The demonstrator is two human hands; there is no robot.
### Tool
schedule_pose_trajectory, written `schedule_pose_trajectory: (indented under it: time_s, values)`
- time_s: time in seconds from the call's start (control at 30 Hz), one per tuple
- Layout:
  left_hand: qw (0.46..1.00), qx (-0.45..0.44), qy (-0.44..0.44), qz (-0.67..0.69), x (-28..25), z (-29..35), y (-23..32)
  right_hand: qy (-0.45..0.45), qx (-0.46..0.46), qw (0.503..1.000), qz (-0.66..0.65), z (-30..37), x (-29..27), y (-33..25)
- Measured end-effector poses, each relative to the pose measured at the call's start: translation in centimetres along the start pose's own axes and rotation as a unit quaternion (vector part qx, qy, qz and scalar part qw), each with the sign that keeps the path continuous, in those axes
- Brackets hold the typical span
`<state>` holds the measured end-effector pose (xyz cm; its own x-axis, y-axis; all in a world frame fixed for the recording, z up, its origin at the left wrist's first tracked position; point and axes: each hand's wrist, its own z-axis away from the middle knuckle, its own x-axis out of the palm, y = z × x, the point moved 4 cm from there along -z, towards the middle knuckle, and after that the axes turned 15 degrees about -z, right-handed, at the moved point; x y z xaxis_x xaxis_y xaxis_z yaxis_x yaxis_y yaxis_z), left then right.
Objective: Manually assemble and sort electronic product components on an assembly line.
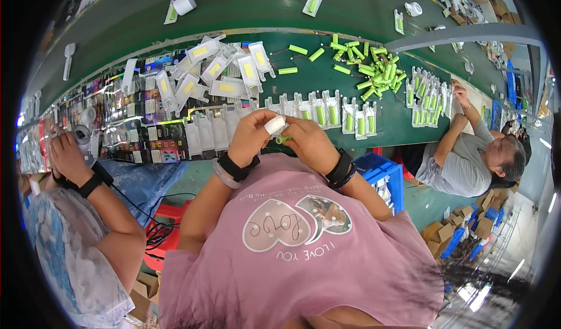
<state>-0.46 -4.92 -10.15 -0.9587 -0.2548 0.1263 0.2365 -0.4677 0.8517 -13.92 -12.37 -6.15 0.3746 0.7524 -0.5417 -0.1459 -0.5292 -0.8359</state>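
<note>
Both my hands meet close to my body at the near edge of the green worktable. My right hand [311, 144] pinches a green cylindrical battery [283, 139], mostly covered by the fingers. My left hand [252, 135] is closed beside it, and a white sleeve-like piece [274, 125] shows at its fingertips; I cannot tell whether it is a finger wrap or a held part. Just beyond my hands runs a row of white plastic housings [200, 135], the ones toward the right holding green batteries [321, 115].
A pile of loose green batteries [380, 71] lies right of centre. White housings with yellow panels [227, 88] are heaped at left-centre. Filled housings [426, 101] stand at right. Beyond runs a green conveyor [245, 7]. A co-worker sits at each side; a blue crate [380, 168] stands right.
</note>
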Motion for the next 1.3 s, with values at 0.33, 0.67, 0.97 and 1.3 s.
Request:
schedule_pose_trajectory:
  time_s: [0.33,0.67,0.97,1.3]
  values:
    - [0.949,0.194,0.090,-0.232,-0.9,1.3,-1.1,0.036,0.293,0.842,-0.452,3.6,3.0,3.1]
    - [0.966,0.100,0.118,-0.207,-4.1,0.5,-4.4,0.074,0.348,0.893,-0.275,1.1,3.8,7.7]
    - [0.972,0.086,0.101,-0.194,-3.6,1.7,-4.9,0.127,0.344,0.925,-0.094,1.2,1.7,10.1]
    - [0.971,0.093,0.064,-0.210,-3.3,1.6,-3.8,0.111,0.331,0.937,-0.024,0.6,1.4,10.1]
